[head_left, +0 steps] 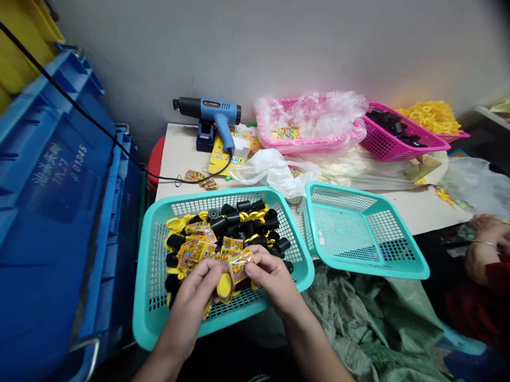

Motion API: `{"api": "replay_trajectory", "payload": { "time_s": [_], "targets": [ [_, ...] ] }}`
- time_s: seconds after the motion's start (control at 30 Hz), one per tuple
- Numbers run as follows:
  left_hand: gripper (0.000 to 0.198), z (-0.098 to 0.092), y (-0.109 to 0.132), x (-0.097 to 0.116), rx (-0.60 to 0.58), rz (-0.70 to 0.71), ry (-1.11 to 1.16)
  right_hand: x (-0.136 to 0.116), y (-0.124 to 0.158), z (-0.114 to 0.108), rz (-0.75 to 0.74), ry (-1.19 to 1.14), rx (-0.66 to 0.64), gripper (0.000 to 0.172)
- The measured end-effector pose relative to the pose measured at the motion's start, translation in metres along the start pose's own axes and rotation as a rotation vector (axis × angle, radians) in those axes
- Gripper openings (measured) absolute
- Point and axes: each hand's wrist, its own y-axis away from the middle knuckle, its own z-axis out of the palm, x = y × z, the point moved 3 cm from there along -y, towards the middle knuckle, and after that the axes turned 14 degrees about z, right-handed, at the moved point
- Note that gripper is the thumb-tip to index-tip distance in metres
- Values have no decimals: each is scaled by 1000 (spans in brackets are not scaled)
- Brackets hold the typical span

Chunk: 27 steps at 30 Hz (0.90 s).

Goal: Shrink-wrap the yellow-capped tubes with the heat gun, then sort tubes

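Over the near side of a turquoise basket [159,324], my left hand [196,292] is closed on a piece with a round yellow cap [224,285]. My right hand [269,272] pinches a shiny printed yellow wrapper [240,263] right beside that cap. Whether the cap piece is partly inside the wrapper cannot be made out. Below and beyond my hands, the basket holds many black cylinders [232,219] with yellow caps. A pile of printed yellow wrappers [194,253] lies on top of them, close to my left fingers.
A blue heat gun [221,116] rests on its stand at the back, its black cord crossing left. Another turquoise basket [368,273] stands right. Pink baskets [382,140] line the wall. Blue crates [37,240] rise at left. Another person's hands [489,234] work at far right.
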Motion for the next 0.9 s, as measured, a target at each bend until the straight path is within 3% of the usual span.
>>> {"api": "replay_trajectory", "payload": {
  "time_s": [0.1,0.23,0.33,0.53,0.67,0.9],
  "targets": [
    [21,0,5,1,-53,-132,318,3,-4,-2,-2,-9,0,30],
    [18,-3,7,1,-127,-161,355,4,-2,-1,7,-23,-48,32],
    [23,-2,8,1,-121,-153,362,5,0,1,18,-64,-111,27],
    [29,-1,16,2,-72,-117,232,6,6,2,34,-116,-206,26],
    [32,-4,17,1,-31,-32,75,3,9,5,1,-60,-222,36],
    [29,-3,17,12,12,99,-21,2,10,10,5,-89,-213,29]
  ]
}}
